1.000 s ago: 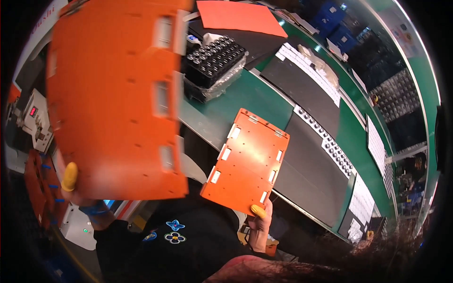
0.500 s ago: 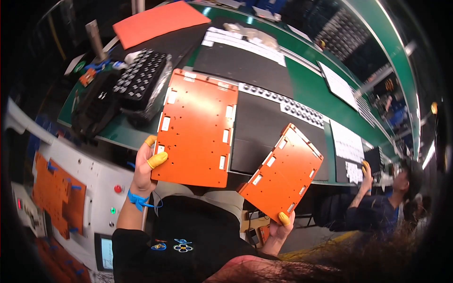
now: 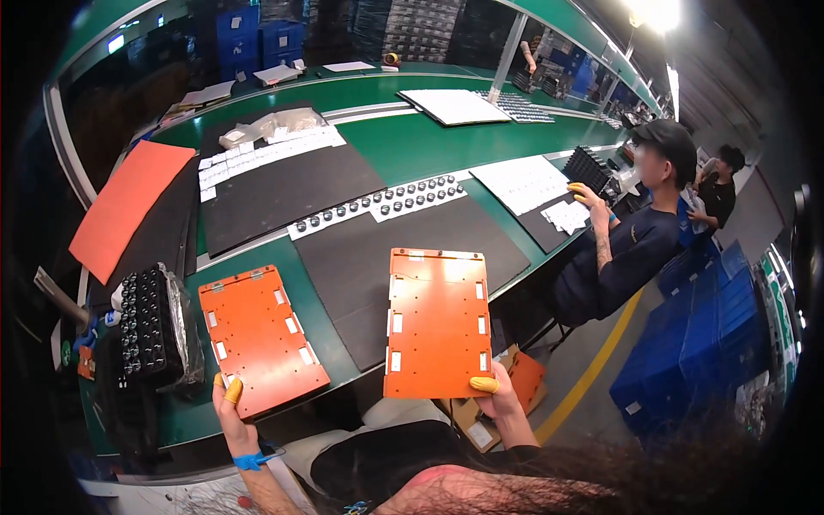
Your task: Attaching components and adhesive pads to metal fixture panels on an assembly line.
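Slotted orange panel [image 3: 262, 337] slanted, held at corner; matching panel [image 3: 438, 326] beside it, apart, straighter

left grip [image 3: 232, 422] holds orange panel [image 3: 260, 335] | right grip [image 3: 505, 400] holds 2nd panel [image 3: 438, 322]

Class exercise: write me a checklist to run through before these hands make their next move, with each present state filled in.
1. Left hand gripping the left orange board: ok, near its lower left corner.
2. Right hand gripping the right orange board: ok, at its lower right corner.
3. Boards apart: ok, a gap shows.
4. Yellow thumb covers on: ok, both.
5. Left board off the green bench: cannot tell.
6. Co-worker's hand away from both boards: ok.
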Demonstrator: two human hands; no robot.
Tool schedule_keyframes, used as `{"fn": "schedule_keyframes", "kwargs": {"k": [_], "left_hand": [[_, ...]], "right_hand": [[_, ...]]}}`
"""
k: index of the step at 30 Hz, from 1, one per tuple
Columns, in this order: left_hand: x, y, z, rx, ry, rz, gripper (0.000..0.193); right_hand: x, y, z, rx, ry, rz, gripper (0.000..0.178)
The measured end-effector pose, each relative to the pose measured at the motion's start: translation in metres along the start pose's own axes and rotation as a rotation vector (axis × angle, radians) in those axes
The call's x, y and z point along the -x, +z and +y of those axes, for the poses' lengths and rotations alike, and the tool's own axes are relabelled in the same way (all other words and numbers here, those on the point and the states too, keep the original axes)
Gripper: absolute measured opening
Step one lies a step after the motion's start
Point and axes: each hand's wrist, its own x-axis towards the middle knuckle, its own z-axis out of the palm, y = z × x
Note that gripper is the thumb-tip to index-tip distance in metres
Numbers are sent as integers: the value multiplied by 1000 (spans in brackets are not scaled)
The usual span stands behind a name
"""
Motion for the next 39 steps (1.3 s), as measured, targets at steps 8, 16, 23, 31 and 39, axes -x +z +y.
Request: {"fn": "schedule_keyframes", "kwargs": {"k": [8,16,23,31,39], "left_hand": [[-6,-18,-1,-174,-21,124,22],[-23,-35,-6,-854,113,138,31],[-19,-7,4,-1225,289,252,46],[-17,0,12,-1399,253,291,51],[36,38,38,-1774,126,420,49]], "right_hand": [[-21,26,2,10,44,-63,52],[-24,38,-1,22,85,-175,58],[-20,42,-7,71,106,-191,59],[-24,48,1,64,123,-223,59],[-28,58,-7,74,147,-186,60]]}}
